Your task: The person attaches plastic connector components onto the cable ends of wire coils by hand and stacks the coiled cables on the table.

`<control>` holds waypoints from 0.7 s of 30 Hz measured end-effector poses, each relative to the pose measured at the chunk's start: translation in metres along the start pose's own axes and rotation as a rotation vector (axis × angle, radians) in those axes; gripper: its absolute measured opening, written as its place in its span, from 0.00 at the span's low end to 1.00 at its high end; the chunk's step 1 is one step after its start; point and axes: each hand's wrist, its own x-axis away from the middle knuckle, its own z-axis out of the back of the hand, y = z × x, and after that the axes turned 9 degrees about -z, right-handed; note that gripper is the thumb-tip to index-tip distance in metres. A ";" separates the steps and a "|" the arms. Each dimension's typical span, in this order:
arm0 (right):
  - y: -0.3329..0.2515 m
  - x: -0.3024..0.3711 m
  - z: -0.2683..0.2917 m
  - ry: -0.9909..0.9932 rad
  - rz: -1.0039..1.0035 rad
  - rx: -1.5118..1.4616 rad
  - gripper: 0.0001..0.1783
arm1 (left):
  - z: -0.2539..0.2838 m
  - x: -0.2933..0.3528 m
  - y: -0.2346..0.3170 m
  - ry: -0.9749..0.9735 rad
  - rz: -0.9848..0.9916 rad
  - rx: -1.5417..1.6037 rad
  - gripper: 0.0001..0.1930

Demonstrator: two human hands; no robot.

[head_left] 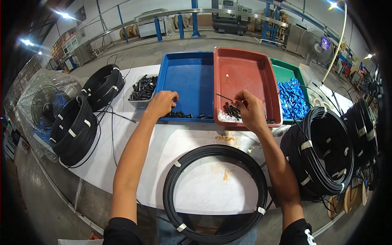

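My right hand [250, 108] is over the near part of the red tray [245, 67], thumb and fingertips pinched on a thin black cable end [223, 96] that points left toward the blue tray [188, 69]. Beneath it lie small black connector-like pieces [232, 110] and white bits [225, 117]. My left hand [161, 104] is at the blue tray's near left corner, fingers curled down; what they hold, if anything, is hidden. Small black pieces [179, 114] lie beside its fingertips. A coil of black cable [170, 179], bound with white tape, lies between my forearms at the table's near edge.
A pale bin of black pieces [143, 87] stands left of the blue tray. On the right, a green tray [286, 69] holds blue pieces [293, 100]. Stacked cable coils flank the white table [139, 134], on the left [73, 130] and right [310, 163].
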 end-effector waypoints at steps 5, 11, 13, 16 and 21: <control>0.004 0.007 -0.006 0.018 0.029 -0.118 0.03 | 0.008 -0.001 0.011 0.108 0.226 0.343 0.11; -0.001 0.007 0.001 0.039 0.215 -0.122 0.06 | 0.013 -0.019 0.036 0.574 0.149 1.482 0.18; -0.012 0.009 0.007 0.030 0.273 -0.084 0.05 | 0.017 -0.026 0.065 0.715 0.016 1.811 0.19; -0.022 0.015 0.009 0.066 0.305 -0.101 0.06 | 0.022 -0.034 0.101 0.712 -0.126 1.868 0.18; -0.049 0.019 0.019 0.127 0.338 -0.063 0.06 | 0.034 -0.035 0.127 0.681 -0.276 1.660 0.19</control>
